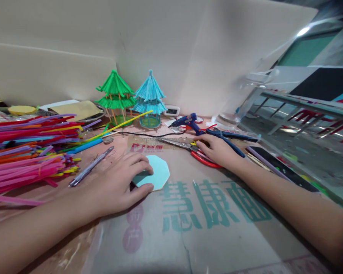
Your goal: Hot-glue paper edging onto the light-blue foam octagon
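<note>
My left hand [118,182] lies flat on the cardboard sheet [188,228], its fingers pressing the left part of a light blue many-sided paper piece [159,173]. My right hand [215,149] reaches to the red-handled scissors [201,156], fingers resting on the handles beside the metal blades. Blue-handled scissors [231,142] lie just right of that hand. A blue glue gun [188,122] lies behind it.
A big heap of coloured straws [28,148] fills the left side. A green straw pavilion [115,95] and a blue one [149,99] stand at the back wall. A grey pen [91,166] lies left of my left hand. A dark phone [282,167] lies at the right.
</note>
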{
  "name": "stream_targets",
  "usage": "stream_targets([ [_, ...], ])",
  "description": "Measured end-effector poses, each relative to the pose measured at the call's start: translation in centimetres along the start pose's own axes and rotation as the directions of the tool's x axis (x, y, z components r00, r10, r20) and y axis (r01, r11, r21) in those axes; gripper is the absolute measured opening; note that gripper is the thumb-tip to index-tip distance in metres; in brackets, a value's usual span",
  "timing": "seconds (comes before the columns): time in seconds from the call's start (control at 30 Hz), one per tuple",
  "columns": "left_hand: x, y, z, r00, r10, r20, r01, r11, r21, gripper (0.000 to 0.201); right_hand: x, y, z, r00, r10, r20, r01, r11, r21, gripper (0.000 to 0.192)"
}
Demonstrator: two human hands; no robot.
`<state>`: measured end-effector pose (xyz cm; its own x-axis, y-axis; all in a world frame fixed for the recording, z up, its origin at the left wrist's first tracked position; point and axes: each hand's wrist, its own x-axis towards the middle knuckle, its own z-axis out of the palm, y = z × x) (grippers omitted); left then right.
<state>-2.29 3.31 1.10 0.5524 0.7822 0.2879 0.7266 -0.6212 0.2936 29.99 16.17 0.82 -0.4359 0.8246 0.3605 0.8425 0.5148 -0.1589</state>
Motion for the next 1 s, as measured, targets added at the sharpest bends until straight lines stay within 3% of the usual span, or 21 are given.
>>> stream_targets([
  [0.17,-0.07,0.45,0.07,0.999,-0.025,0.023,0.024,0.998,0.053,0.037,-0.03,-0.17,-0.03,1.0,0.006,0.006,-0.006,1.0,-0.019,0.035],
  [0.63,0.19,0.45,-0.28,1.0,-0.002,-0.007,0.002,1.0,-0.007,0.015,0.21,-0.35,-0.1,1.0,-0.023,-0.003,0.023,0.999,-0.033,0.036],
  [0.9,0.11,0.55,-0.52,1.0,-0.02,0.009,0.02,0.999,-0.049,0.022,0.18,-0.23,-0.13,1.0,-0.026,-0.006,0.026,0.999,-0.03,0.037],
  [1.0,0.19,0.35,-0.37,1.0,-0.007,-0.012,0.006,0.998,-0.067,0.015,0.14,-0.45,-0.16,1.0,-0.019,-0.001,0.019,0.999,-0.036,0.037],
])
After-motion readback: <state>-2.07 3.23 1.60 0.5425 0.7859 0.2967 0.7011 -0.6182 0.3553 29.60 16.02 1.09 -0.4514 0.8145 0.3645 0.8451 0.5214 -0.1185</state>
